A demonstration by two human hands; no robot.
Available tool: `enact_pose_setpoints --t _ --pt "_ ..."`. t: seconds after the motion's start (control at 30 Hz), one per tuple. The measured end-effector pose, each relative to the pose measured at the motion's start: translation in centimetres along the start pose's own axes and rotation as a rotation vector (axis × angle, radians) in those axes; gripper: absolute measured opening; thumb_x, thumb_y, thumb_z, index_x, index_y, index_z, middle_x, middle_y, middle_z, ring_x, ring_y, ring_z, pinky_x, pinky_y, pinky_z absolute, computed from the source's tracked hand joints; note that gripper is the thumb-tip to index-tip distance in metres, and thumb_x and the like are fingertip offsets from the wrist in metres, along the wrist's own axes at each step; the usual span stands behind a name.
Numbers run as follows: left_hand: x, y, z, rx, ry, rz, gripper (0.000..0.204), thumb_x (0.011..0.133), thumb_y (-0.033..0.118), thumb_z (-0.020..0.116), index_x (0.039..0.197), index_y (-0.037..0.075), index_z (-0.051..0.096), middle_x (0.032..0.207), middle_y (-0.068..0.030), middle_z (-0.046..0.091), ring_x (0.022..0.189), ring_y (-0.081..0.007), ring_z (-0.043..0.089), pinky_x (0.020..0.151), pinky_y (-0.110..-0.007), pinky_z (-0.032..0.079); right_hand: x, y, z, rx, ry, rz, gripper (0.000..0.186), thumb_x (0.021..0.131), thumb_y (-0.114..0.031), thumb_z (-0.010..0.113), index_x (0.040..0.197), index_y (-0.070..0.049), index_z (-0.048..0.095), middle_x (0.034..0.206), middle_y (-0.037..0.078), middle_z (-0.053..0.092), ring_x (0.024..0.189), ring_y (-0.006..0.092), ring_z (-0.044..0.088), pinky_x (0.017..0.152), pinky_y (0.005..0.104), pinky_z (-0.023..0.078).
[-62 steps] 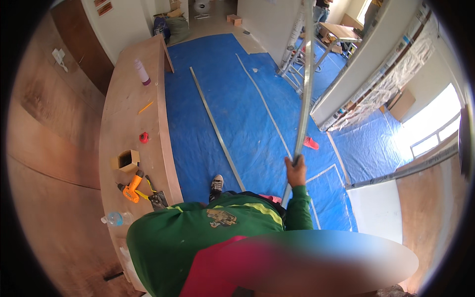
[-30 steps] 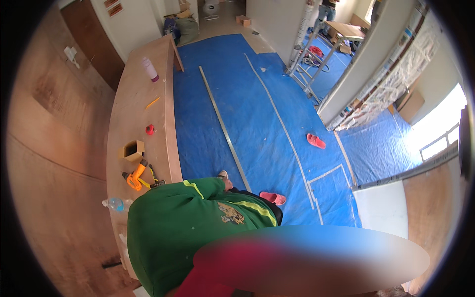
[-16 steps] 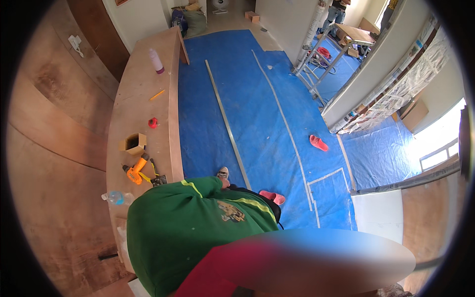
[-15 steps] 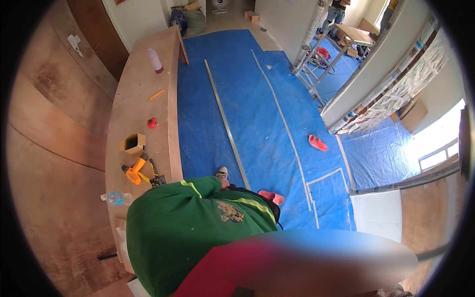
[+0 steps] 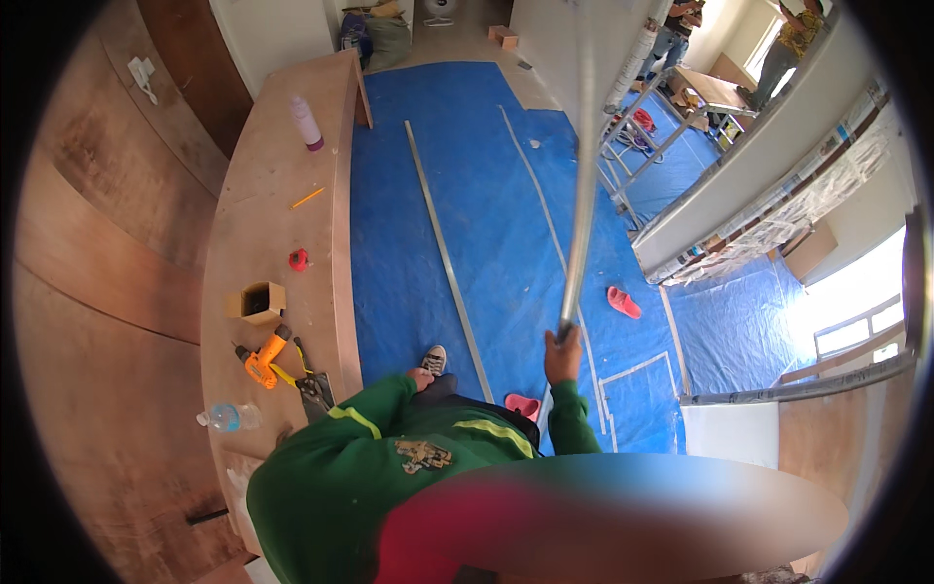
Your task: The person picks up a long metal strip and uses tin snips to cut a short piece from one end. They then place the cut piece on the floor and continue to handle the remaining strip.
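Note:
My right hand is closed round a long silver metal pipe that rises steeply from my fist past the top of the view. A short pale length shows below the fist. My left hand, at the end of a green sleeve, hangs low beside a dark patterned shoe. Its fingers are too small to make out, and nothing is seen in it. A pink slipper lies on the blue floor sheet between my two arms. A blurred patch hides the lower right.
Along the left, a long wooden counter carries an orange drill, a small cardboard box, a red tape measure, a yellow pencil and bottles. Another pink slipper lies right. People stand beyond a metal-framed platform.
My right hand has come into view with the pipe upright in it. My left hand has moved slightly left and down, and my body has leaned back, showing more of the shoe.

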State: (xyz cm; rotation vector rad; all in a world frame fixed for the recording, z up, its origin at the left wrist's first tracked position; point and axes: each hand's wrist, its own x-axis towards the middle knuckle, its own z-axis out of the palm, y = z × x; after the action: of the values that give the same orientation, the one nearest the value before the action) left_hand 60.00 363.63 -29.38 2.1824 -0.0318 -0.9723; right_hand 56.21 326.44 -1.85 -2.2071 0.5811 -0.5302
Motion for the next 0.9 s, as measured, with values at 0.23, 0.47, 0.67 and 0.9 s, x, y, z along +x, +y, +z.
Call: enact_pose_setpoints --t 0.23,0.47,0.67,0.9 --pt "-3.9 -7.3 -4.0 -0.388 0.013 -0.262 0.027 0.099 0.032 0.065 0.118 0.015 0.075 0.102 -0.0045 0.076 0.085 -0.0213 0.072 0.083 -0.038 0.057 8.2 0.5 19.1 -0.151 -0.409 0.177 0.052 0.085 -0.022 0.076 0.124 0.001 0.052 0.111 0.034 0.070 0.109 0.0530 0.066 0.091 0.0575 0.054" --pt "-11.4 -13.7 -6.1 -0.844 -0.079 -0.683 0.030 0.103 0.030 0.061 0.130 0.018 0.069 0.110 -0.0055 0.070 0.095 -0.0233 0.069 0.075 -0.041 0.057 7.8 0.5 26.9 -0.254 -0.506 0.252 0.050 0.082 -0.016 0.071 0.126 0.000 0.053 0.117 0.033 0.069 0.110 0.0528 0.065 0.094 0.0559 0.054" --pt "-9.2 -11.7 -5.2 -0.541 -0.192 -0.732 0.033 0.096 0.024 0.067 0.128 0.014 0.069 0.109 -0.0147 0.072 0.098 -0.0314 0.071 0.080 -0.049 0.058 6.2 -0.7 19.6 -0.141 -0.516 0.115 0.054 0.080 -0.021 0.073 0.124 0.004 0.053 0.110 0.034 0.070 0.108 0.0546 0.065 0.093 0.0565 0.053" --pt "-5.6 -5.0 -16.3 0.619 0.531 0.449 0.025 0.088 0.013 0.065 0.112 0.008 0.070 0.110 -0.0180 0.064 0.098 -0.0411 0.065 0.084 -0.054 0.054 1.8 1.2 1.1 0.015 -0.192 0.027 0.044 0.085 -0.019 0.082 0.113 0.005 0.059 0.093 0.021 0.070 0.088 0.0346 0.069 0.080 0.0445 0.055"
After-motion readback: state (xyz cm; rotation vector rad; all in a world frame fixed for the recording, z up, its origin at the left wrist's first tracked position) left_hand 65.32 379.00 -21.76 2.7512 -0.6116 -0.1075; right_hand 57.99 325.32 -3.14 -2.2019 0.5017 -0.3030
